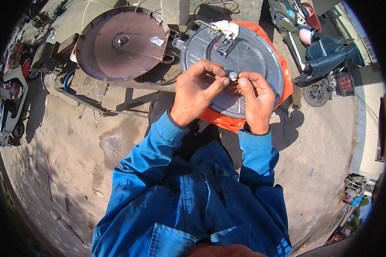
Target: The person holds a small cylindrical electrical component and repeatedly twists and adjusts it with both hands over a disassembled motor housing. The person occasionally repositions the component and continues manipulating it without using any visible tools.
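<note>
A small silvery round metal part (pixel 233 76) sits between the fingertips of both hands. My left hand (pixel 192 92) is closed, its thumb and forefinger pinched at the part's left side. From the other side my right hand (pixel 258 103) grips it between thumb and forefinger. Below them lies a large grey round cover (pixel 259 64) with ribs and a curved dark groove. Red and black wires (pixel 220 48) run over its upper part, near a crumpled white cloth (pixel 227 28). An orange plastic bag (pixel 286 77) shows beneath the cover.
Left of the grey cover, a brown round pan-like cover (pixel 103 51) with a central hub rests on a metal frame (pixel 88 88). Scooters stand on both sides, one with a dark blue covering (pixel 330 53). A wet patch (pixel 113 144) marks the concrete floor.
</note>
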Demonstrator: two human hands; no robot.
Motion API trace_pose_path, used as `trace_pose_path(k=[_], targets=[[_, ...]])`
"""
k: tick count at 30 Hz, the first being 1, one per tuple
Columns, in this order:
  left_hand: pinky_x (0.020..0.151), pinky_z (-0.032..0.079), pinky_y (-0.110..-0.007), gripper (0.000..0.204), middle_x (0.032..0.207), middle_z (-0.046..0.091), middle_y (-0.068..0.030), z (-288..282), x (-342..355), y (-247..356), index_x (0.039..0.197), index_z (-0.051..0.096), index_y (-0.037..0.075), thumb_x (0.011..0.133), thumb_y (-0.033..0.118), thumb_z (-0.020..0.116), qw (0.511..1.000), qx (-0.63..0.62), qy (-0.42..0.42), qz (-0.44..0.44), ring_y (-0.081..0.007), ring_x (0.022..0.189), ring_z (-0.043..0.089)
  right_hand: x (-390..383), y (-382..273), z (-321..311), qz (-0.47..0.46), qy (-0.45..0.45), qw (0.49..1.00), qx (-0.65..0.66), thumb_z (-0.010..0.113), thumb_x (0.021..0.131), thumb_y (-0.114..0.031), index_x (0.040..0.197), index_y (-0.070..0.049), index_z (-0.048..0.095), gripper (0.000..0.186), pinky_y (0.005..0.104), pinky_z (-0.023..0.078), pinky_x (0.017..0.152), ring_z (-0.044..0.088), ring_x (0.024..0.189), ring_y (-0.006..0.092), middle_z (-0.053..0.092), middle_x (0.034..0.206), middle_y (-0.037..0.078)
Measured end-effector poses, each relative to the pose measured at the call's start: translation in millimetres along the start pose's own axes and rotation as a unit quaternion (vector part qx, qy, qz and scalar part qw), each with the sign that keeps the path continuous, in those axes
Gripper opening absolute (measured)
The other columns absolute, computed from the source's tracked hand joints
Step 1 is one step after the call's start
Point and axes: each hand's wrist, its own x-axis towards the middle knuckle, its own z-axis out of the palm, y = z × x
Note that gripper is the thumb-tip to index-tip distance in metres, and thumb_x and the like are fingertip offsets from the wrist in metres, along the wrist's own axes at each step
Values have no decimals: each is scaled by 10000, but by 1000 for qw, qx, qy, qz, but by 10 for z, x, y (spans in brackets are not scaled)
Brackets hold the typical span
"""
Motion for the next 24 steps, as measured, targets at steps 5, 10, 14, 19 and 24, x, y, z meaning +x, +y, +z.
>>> trace_pose_path(k=[5,10,14,19,24], targets=[[923,627,-311,150,1100,777,-78,0,2,10,1127,730,-17,1003,-36,812,1000,12,7,-14,-146,1014,756,-7,-5,19,2,-2,1000,-6,725,1124,-121,1220,29,744,180,302,623,822,756,934,146,792,1049,85],[941,636,-332,155,1107,788,-87,2,16,20,1135,729,-23,1005,-36,813,999,7,15,-46,-158,1012,763,-6,-11,25,6,-2,1000,-9,720,1129,-134,1221,33,745,192,303,628,817,753,939,145,793,1047,88],[931,634,-322,163,1107,800,-87,1,17,41,1147,736,-19,1010,-5,823,999,-6,7,-52,-154,1001,767,-10,-10,19,-3,0,1000,-24,726,1127,-136,1212,28,753,186,294,619,819,747,929,138,796,1051,86],[924,630,-310,179,1097,808,-83,-4,35,62,1168,744,-17,1019,35,831,998,-6,8,-65,-145,994,767,-12,-6,27,-5,-1,1000,-28,732,1123,-130,1207,21,759,174,284,608,825,740,924,127,799,1043,79],[918,629,-307,185,1085,807,-71,-12,57,73,1184,745,-9,1032,59,826,996,2,2,-90,-134,998,761,-18,-1,56,-5,15,999,-37,729,1125,-129,1207,16,759,170,280,602,824,740,924,122,800,1029,69]])
